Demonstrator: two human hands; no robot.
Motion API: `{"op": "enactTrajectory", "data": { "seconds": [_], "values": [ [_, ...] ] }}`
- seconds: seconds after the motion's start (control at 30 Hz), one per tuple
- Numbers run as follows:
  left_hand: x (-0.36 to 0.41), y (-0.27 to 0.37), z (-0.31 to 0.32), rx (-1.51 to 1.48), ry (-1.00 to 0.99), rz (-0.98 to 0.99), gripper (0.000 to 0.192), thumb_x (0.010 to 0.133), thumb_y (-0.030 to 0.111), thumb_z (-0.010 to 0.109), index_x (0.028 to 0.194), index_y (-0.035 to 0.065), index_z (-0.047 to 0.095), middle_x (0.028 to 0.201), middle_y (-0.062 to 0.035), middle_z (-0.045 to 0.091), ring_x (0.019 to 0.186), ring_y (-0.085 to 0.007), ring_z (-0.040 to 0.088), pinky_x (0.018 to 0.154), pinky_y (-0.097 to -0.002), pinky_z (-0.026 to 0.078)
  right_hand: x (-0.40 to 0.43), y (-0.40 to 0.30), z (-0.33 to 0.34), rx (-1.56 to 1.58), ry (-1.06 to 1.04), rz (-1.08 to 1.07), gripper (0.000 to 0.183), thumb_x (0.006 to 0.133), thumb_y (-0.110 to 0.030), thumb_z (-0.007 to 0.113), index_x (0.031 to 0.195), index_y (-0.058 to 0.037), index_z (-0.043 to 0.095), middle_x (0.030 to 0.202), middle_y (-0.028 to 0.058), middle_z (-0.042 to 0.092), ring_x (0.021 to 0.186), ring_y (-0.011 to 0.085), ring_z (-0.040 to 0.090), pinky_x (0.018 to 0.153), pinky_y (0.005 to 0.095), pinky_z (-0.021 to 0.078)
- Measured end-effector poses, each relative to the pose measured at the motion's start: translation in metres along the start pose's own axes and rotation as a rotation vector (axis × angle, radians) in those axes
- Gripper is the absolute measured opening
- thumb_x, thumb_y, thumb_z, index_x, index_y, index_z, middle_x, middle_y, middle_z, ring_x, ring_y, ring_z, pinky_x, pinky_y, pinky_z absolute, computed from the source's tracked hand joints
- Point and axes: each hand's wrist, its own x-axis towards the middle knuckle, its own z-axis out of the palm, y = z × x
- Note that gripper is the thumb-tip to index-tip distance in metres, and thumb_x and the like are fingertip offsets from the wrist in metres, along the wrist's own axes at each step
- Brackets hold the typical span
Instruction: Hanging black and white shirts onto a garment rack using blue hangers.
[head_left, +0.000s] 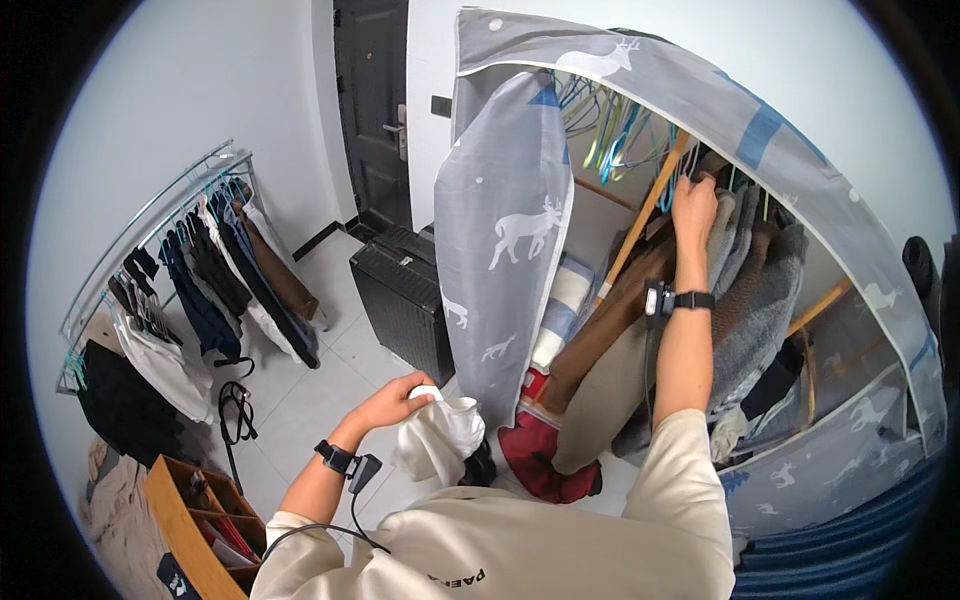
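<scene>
My left hand (394, 405) pinches a white garment (439, 442) by its upper edge; the cloth hangs down in front of my shirt. A black piece of cloth (478, 463) shows beside its lower end. Raised into a grey fabric wardrobe (499, 180) with deer prints, my right hand (694, 206) closes around the top of a clothes hanger, mostly hidden by the fingers. Below and beside it hang coats and knitwear (739, 300), including a brown garment (611, 300). Several bare hangers (615, 146) crowd the wardrobe's far end.
A metal clothes rack (161, 217) full of clothes stands at left. A black suitcase (401, 300) is beside the wardrobe, near a dark door (373, 112). Red cloth (544, 461) spills out low. A black belt (236, 412) and a wooden shelf unit (184, 517) are at lower left.
</scene>
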Motion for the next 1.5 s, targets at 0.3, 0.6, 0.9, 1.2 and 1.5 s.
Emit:
{"op": "enactTrajectory", "data": {
  "seconds": [0.3,0.6,0.9,1.2,1.5],
  "values": [
    [-0.006,-0.005,0.004,-0.028,-0.031,0.008,0.019,0.099,0.019,0.059,0.110,0.0036,0.061,0.095,-0.0042,0.064,0.091,-0.0127,0.058,0.083,-0.0300,0.048,0.049,0.034,0.031,0.520,0.022,0.220,0.026,0.096,-0.018,0.061,0.107,0.0060,0.062,0.068,0.0037,0.058,0.051,0.0124,0.052,0.047,0.0265,0.0414],
    [-0.015,-0.011,0.003,-0.005,0.009,0.026,0.018,0.099,0.019,0.060,0.109,0.0043,0.061,0.096,-0.0031,0.063,0.089,-0.0113,0.057,0.081,-0.0291,0.047,-0.046,-0.009,-0.007,0.526,-0.150,0.201,0.016,0.092,-0.014,0.058,0.099,0.0002,0.054,0.066,0.0104,0.060,0.060,0.0222,0.059,0.061,0.0368,0.0472],
    [-0.013,0.008,-0.014,-0.002,0.008,0.138,0.022,0.093,0.021,0.070,0.101,0.0042,0.057,0.091,-0.0011,0.056,0.087,-0.0110,0.051,0.079,-0.0283,0.044,-0.246,-0.021,-0.060,0.835,-0.504,0.333,0.019,0.097,-0.003,0.056,0.110,-0.0030,0.042,0.075,0.0004,0.050,0.066,0.0058,0.049,0.058,0.0225,0.0420],
    [-0.003,0.046,-0.047,-0.143,-0.078,0.147,0.016,0.086,0.010,0.075,0.092,0.0025,0.063,0.094,-0.0018,0.062,0.092,-0.0125,0.057,0.083,-0.0284,0.045,-0.324,-0.086,-0.100,0.692,-0.521,0.360,0.028,0.099,-0.017,0.060,0.117,0.0030,0.052,0.075,0.0006,0.054,0.070,0.0078,0.052,0.065,0.0231,0.0429],
    [-0.017,0.079,-0.069,0.085,-0.111,0.157,0.020,0.087,0.018,0.076,0.090,0.0033,0.063,0.086,-0.0007,0.054,0.083,-0.0111,0.051,0.074,-0.0286,0.041,-0.303,-0.150,-0.096,1.763,-0.805,0.712,0.033,0.106,-0.031,0.045,0.106,0.0007,0.055,0.060,-0.0030,0.029,0.049,0.0093,0.029,0.049,0.0259,0.0249]
  ]
}}
